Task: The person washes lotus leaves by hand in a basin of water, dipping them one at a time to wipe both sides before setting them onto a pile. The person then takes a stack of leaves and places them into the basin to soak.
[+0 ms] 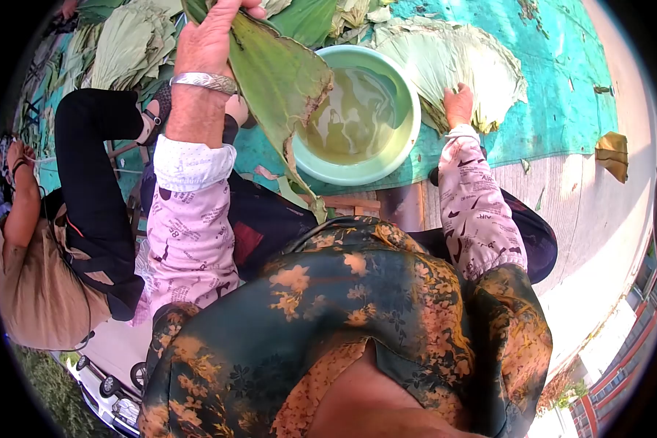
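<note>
Containing yellowish liquid (350, 120): green basin (352, 175) | left hand (206, 45): leaf (276, 82)

On my remote feed the daylight is strong, harshest at the right, where the ground (584, 277) washes out to near white, while the dark floral blouse (328, 292) reads deeper in tone. I see pale glare streaking the water (350, 120) in the basin (409, 124). Fisheye distortion bends the scene toward a black circular edge, and the white car (95, 390) near it looks warped and soft.
</note>
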A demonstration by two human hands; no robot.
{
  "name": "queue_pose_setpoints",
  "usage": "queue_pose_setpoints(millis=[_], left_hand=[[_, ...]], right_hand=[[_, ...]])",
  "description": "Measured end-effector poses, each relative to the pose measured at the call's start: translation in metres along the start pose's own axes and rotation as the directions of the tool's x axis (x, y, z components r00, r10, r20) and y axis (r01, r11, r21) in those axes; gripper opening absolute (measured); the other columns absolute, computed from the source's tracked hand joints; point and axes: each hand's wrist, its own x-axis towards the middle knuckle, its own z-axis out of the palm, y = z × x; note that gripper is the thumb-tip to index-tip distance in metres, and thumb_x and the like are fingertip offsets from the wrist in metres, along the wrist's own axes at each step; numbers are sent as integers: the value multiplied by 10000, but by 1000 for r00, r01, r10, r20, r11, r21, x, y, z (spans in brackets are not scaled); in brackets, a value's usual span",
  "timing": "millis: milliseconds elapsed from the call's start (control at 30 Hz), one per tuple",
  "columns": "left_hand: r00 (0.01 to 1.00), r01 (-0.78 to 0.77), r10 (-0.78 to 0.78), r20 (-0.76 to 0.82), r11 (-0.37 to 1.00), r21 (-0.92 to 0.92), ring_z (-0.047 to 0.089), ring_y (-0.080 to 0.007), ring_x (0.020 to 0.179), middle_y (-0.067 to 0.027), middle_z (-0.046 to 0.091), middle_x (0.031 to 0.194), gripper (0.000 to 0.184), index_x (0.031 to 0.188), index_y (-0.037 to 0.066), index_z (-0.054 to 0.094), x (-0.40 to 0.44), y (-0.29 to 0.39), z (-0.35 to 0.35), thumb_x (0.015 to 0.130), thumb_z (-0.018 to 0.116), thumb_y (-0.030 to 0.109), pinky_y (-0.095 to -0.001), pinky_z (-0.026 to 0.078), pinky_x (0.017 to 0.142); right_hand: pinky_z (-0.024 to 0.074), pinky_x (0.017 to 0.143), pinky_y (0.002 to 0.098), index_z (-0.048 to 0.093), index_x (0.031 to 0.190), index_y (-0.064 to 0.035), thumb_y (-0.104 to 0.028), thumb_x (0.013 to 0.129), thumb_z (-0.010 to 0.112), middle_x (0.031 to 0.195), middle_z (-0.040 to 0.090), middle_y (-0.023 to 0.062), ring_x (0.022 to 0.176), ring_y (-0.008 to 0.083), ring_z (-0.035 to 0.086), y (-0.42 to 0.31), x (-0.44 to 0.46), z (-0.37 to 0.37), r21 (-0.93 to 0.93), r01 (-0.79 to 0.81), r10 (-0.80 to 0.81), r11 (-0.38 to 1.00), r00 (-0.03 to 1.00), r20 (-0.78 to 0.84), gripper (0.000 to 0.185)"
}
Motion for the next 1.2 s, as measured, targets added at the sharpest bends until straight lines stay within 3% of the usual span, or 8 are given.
queue_pose_setpoints(millis=[133,300,600,767,867,967,1067,1200], left_hand=[[992,123,-123,3,983,-138,553,-141,630,-50,588,727,253,811,42,577,3,-16,3,845,551,292,-256,465,580],[982,170,-155,111,975,-140,575,-156,684,-73,598,790,319,882,10,592,10,-31,-2,821,582,323,-288,493,621],[942,333,-301,147,892,-306,575,-147,631,-45,607,742,180,863,28,605,17,-45,10,801,613,197,-268,479,575],[989,141,-138,50,988,-62,577,-136,661,-40,620,799,218,884,9,619,15,-40,13,779,638,199,-266,466,579],[995,83,-75,72,991,-110,577,-134,648,-37,620,787,217,870,12,624,13,-40,14,770,649,203,-267,463,576],[992,97,-99,72,995,28,575,-134,629,-37,615,771,231,880,8,617,16,-45,11,767,654,205,-269,463,570],[991,-7,2,132,999,38,564,-124,621,-42,612,761,238,882,-1,614,19,-53,16,746,672,186,-272,456,566],[973,-81,46,225,985,150,553,-114,636,-33,616,780,245,910,9,621,24,-55,12,719,687,148,-273,458,580]], right_hand=[[465,724,280,548,1022,-15,-203,764,639,893,609,109,808,158,582,-96,2,-33,642,-14,-127,767,977,173,332],[470,688,252,556,978,-17,-205,770,645,850,612,68,761,123,579,-246,-65,-100,878,95,-612,469,752,246,294],[432,570,214,598,832,-25,-138,752,644,679,582,10,619,64,518,-265,-76,-116,808,142,-606,572,737,300,146],[437,589,204,599,838,-25,-131,767,632,693,594,7,643,49,530,-256,-71,-116,737,282,-613,614,758,221,132],[441,591,205,596,836,-23,-148,773,632,703,600,9,646,54,537,-254,-69,-109,869,93,-597,485,762,252,144],[451,601,218,599,847,-19,-179,775,632,714,603,10,642,66,540,-263,-80,-116,844,-11,-661,536,617,427,178],[462,615,235,605,873,-16,-206,770,635,729,610,18,653,81,554,-262,-77,-110,736,233,-712,636,546,442,219],[476,627,248,608,910,-23,-191,776,624,743,619,26,699,83,580,-255,-62,-120,766,76,-671,638,542,505,215]])
